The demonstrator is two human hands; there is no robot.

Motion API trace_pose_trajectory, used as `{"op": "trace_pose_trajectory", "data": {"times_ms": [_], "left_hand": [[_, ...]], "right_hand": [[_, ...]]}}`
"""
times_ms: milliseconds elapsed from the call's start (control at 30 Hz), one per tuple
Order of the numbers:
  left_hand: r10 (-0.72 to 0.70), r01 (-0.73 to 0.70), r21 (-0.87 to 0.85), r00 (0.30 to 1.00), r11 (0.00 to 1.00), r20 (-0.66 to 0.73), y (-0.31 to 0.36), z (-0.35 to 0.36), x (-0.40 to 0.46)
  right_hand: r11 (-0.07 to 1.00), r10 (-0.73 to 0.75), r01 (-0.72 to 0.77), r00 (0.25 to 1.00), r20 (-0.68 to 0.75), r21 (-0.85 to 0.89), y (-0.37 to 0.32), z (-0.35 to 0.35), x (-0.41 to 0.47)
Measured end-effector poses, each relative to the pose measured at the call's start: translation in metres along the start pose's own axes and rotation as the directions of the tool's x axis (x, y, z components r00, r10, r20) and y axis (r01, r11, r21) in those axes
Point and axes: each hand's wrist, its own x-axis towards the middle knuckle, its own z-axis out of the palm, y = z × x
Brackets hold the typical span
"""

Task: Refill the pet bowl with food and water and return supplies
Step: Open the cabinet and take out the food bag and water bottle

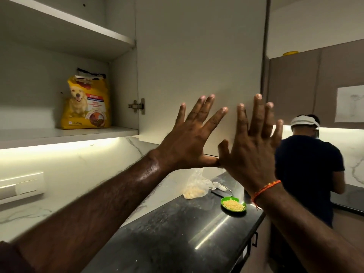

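Dim kitchen, warm LED strip (59, 148) under cabinet is main light; glare streak on black counter (177, 233); hands motion-blurred, wide-angle bending at edges.

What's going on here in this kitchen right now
A person has both hands flat against an open cabinet door, left hand and right hand with fingers spread. Inside, a yellow dog food bag stands on the lower shelf. On the black counter, a green bowl holds food. Another person stands further along.
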Motion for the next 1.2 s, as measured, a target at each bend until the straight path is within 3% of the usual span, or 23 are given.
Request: {"op": "trace_pose_trajectory", "data": {"times_ms": [100, 233, 367, 467, 700, 933, 1033, 1133, 1200], "left_hand": [[-0.065, 0.064, 0.047, 0.998, 0.997, 0.022, -0.007, -0.019, -0.012], [-0.183, 0.184, 0.125, 0.983, 0.975, -0.014, -0.019, -0.044, -0.04], [-0.274, 0.274, 0.282, 0.961, 0.919, -0.04, -0.039, -0.077, -0.086], [-0.349, 0.34, 0.391, 0.936, 0.855, -0.051, -0.066, -0.107, -0.127], [-0.611, 0.547, 0.578, 0.785, 0.606, -0.102, -0.138, -0.188, -0.206], [-0.697, 0.605, 0.706, 0.682, 0.368, -0.221, -0.209, -0.246, -0.279], [-0.741, 0.649, 0.723, 0.602, 0.237, -0.297, -0.233, -0.259, -0.306], [-0.789, 0.705, 0.69, 0.512, 0.162, -0.338, -0.253, -0.265, -0.328], [-0.799, 0.705, 0.696, 0.494, 0.137, -0.344, -0.264, -0.263, -0.337]], "right_hand": [[0.997, -0.051, 0.055, 0.996, -0.074, 0.05, -0.016, -0.001, -0.003], [0.955, -0.122, 0.153, 0.983, -0.134, 0.255, -0.046, 0.005, -0.007], [0.817, -0.181, 0.206, 0.978, -0.099, 0.538, -0.084, 0.017, -0.01], [0.738, -0.197, 0.195, 0.978, -0.071, 0.646, -0.122, 0.032, -0.012], [0.579, -0.245, 0.205, 0.967, -0.071, 0.789, -0.236, 0.058, -0.02], [0.418, -0.337, 0.248, 0.936, -0.104, 0.874, -0.36, 0.071, -0.013], [0.35, -0.399, 0.22, 0.915, -0.067, 0.911, -0.415, 0.073, -0.008], [0.232, -0.461, 0.177, 0.886, -0.053, 0.957, -0.461, 0.075, -0.002], [0.108, -0.498, 0.103, 0.866, -0.036, 0.989, -0.488, 0.078, 0.0]]}}
